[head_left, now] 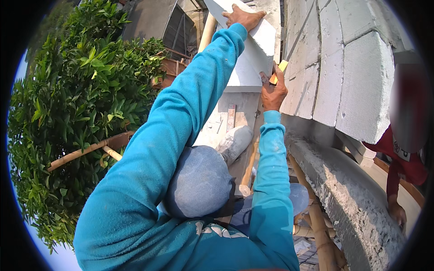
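A white lightweight concrete block (248,67) stands before me, tilted, at the far end of my reach. My left hand (244,19) lies on its upper part with fingers and thumb spread apart. Beside the block's lower right edge, my right hand (274,94) has its thumb and fingers closed round a yellow, straight-edged thing (281,67) with an orange patch. My fingers cover part of it, so its kind is unclear. Both arms are stretched forward.
A wall of pale blocks (327,63) rises on the right, above a rough concrete ledge (346,192). Bamboo poles (320,230) run below. Leafy branches (86,104) fill the left. Another person in a red sleeve (393,178) is at the far right. My knee (199,180) is bent.
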Tool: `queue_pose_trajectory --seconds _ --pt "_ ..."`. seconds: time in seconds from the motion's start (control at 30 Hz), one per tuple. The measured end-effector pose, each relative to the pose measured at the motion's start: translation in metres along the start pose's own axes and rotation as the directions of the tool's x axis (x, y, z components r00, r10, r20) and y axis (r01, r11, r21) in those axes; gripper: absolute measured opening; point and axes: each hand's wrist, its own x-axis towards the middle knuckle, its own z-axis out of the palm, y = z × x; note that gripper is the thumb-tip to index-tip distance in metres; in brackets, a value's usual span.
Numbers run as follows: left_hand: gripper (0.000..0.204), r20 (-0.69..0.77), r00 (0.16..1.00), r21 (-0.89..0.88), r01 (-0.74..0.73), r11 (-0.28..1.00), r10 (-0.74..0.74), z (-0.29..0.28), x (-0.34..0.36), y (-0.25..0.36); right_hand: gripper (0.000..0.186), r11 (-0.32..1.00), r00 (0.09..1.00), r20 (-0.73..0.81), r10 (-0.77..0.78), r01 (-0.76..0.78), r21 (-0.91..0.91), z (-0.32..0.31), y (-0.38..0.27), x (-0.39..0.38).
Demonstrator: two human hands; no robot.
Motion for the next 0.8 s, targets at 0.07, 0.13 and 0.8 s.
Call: queue_pose_trajectory --seconds 0.07,0.13,0.8 --pt "0.114 -0.009 1.0 -0.059 -0.021 0.998 0.021 0.003 -0.003 -0.009 0.051 0.999 0.999 0.03 -0.032 0.032 -0.018 -0.003 0.006 0.0" --pt "0.111 -0.01 0.999 -0.088 -0.033 0.996 0.032 0.001 -0.009 -0.011 0.049 0.996 0.996 0.016 -0.092 0.092 -0.011 -0.005 0.008 0.004" --pt "0.105 -0.205 0.979 -0.071 -0.009 0.997 -0.006 0.0 -0.09 0.004 0.06 0.966 0.977 -0.02 0.21 -0.211 -0.147 -0.129 -0.149 -0.126"
